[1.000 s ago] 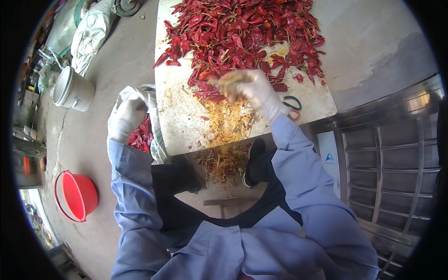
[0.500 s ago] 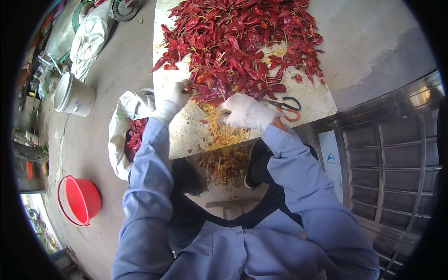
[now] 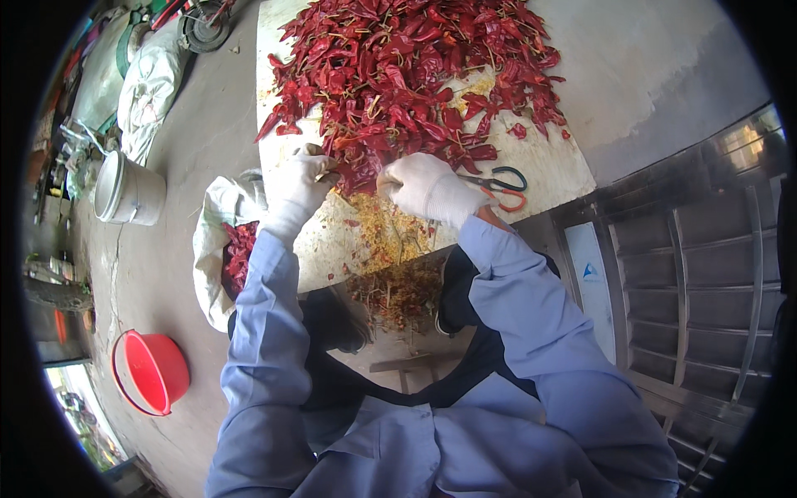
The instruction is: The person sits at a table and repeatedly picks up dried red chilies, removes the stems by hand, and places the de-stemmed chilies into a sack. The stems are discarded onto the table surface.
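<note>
Dried red chili peppers [image 3: 398, 75] lie heaped over the far part of a pale board [image 3: 320, 249]. At the near edge of the heap, my left hand [image 3: 304, 184], in a white glove, has its fingers curled together beside some chilies. My right hand [image 3: 423, 187], gloved too, is closed on the other side of those chilies, knuckles up. What either hand pinches is hidden or too small to name. Between and below the hands, yellow seeds [image 3: 378, 232] are scattered on the board. Scissors [image 3: 506, 197] with one dark and one orange handle lie just right of my right hand.
A white sack [image 3: 212, 282] of red chilies stands left of the board. Further left are a red bucket [image 3: 154, 373] and a white bucket [image 3: 137, 191]. Seeds and stems [image 3: 398, 295] are piled on the floor between my feet. A metal-barred frame [image 3: 689, 290] stands at the right.
My right hand has shifted slightly up toward the chilies, and its knuckles have turned. My left hand has tilted, showing more of its curled fingers. The whole view has shifted slightly.
</note>
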`<action>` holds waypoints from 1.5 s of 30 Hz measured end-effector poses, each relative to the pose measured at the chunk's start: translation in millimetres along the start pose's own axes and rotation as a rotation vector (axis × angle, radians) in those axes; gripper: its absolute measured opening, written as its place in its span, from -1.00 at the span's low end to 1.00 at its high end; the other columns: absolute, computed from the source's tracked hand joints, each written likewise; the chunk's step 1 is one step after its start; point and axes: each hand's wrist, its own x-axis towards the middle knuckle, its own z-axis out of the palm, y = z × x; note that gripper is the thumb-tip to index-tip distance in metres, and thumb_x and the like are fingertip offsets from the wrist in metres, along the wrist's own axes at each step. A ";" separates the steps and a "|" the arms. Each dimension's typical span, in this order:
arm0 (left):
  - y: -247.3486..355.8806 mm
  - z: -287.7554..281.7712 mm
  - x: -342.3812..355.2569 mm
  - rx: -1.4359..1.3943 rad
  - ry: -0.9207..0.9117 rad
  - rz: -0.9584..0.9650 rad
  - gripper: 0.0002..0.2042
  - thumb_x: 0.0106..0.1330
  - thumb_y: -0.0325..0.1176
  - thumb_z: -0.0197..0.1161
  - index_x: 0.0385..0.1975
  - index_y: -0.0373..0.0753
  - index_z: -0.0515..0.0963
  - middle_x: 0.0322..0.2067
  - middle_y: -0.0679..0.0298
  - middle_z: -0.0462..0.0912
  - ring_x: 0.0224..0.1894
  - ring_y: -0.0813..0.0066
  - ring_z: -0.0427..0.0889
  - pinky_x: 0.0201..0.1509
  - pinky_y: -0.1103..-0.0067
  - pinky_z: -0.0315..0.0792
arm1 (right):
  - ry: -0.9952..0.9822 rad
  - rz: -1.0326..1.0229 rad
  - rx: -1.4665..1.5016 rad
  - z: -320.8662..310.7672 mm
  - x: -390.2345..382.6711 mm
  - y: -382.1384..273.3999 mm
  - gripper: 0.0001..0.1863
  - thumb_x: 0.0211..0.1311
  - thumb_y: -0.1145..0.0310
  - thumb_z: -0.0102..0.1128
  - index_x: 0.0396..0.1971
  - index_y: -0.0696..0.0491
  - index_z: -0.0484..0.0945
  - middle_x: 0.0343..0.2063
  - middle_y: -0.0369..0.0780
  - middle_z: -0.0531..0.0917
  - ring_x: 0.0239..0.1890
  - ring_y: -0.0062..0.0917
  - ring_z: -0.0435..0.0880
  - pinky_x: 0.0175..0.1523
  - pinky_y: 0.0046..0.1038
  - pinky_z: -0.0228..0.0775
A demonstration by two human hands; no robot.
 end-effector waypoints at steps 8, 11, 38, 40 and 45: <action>22.4 -33.1 -7.1 -0.266 0.098 0.238 -0.80 0.20 -0.50 0.45 -0.20 -0.31 0.66 -0.08 0.14 0.71 -0.06 0.17 0.69 0.01 0.39 0.57 | 0.211 0.090 0.630 12.4 17.0 -5.6 -0.74 0.36 0.20 0.32 -0.20 0.09 0.74 -0.34 -0.13 0.80 -0.33 -0.44 0.79 -0.19 -0.39 0.59; 30.5 -37.6 -11.1 -0.309 0.144 0.340 -0.80 0.22 -0.52 0.43 -0.18 -0.31 0.64 -0.04 0.12 0.71 -0.05 0.17 0.69 0.01 0.40 0.57 | 0.164 0.211 0.958 14.2 23.2 -12.9 -0.67 0.37 0.18 0.38 -0.22 0.20 0.72 -0.41 -0.20 0.78 -0.46 -0.59 0.73 -0.39 -0.50 0.53; 64.9 -26.9 -15.9 -0.723 -0.105 -0.421 -0.76 0.44 -0.25 0.35 -0.26 -0.34 0.69 -0.60 0.53 0.46 -0.52 0.77 0.34 -0.45 0.64 0.30 | 0.470 -0.054 0.987 22.3 18.8 -30.8 -0.80 0.34 0.54 0.32 -0.09 0.23 0.72 -0.21 -0.24 0.79 -0.24 -0.69 0.68 -0.11 -0.58 0.53; 64.3 -28.7 -15.7 -0.670 -0.122 -0.391 -0.76 0.43 -0.24 0.35 -0.27 -0.34 0.68 -0.60 0.53 0.45 -0.52 0.77 0.34 -0.45 0.63 0.30 | 0.446 -0.043 1.041 21.1 17.8 -33.1 -0.82 0.37 0.52 0.30 -0.10 0.23 0.72 -0.24 -0.30 0.75 -0.34 -0.73 0.61 -0.22 -0.62 0.46; 68.3 -32.4 -18.9 -0.736 -0.095 -0.334 -0.78 0.41 -0.27 0.37 -0.30 -0.34 0.67 -0.62 0.49 0.42 -0.53 0.75 0.30 -0.45 0.60 0.28 | 0.483 -0.117 1.088 21.4 13.5 -39.1 -0.82 0.35 0.49 0.34 -0.12 0.23 0.73 -0.28 -0.26 0.78 -0.34 -0.72 0.65 -0.25 -0.61 0.49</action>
